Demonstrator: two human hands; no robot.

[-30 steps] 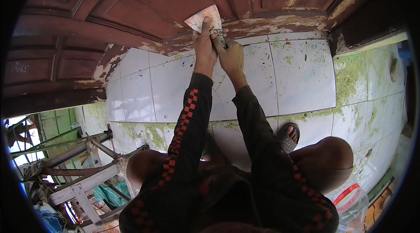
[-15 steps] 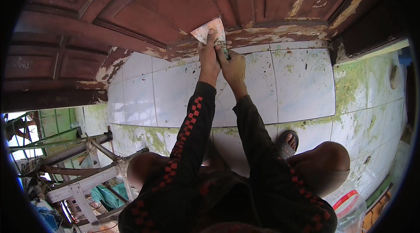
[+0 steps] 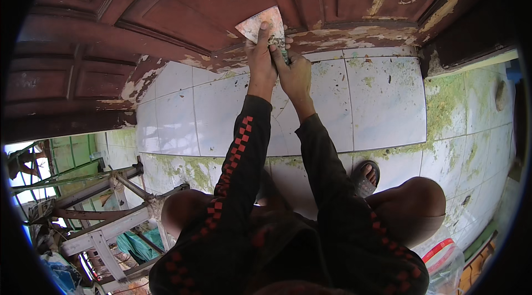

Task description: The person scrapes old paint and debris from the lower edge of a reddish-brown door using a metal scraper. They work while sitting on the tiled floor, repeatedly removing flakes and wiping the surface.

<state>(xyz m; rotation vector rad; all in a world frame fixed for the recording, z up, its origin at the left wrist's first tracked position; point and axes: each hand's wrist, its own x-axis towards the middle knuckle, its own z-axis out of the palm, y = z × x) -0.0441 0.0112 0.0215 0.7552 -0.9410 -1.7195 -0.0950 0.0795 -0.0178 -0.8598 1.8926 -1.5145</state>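
Both my hands are closed around one paint scraper (image 3: 268, 20), whose wide blade is smeared white and orange. My left hand (image 3: 260, 62) grips it with the thumb laid up along the blade. Just to its right, my right hand (image 3: 295, 76) wraps the greenish handle, which is mostly hidden by fingers. The blade points away from me, against the lower part of a reddish-brown panelled door (image 3: 216, 6). Paint has peeled off the door's bottom rail (image 3: 354, 37), baring pale patches there.
Below the door lies a white tiled step (image 3: 382, 101) strewn with small flakes. Mossy floor tiles (image 3: 443, 156) surround it. A worn wooden frame (image 3: 105, 234) stands at left, with green cloth (image 3: 139, 248) behind it. A clear plastic container (image 3: 446, 264) sits at lower right, near my knee.
The scraper and both hands have moved slightly up and to the left, farther onto the door. My grip looks the same.
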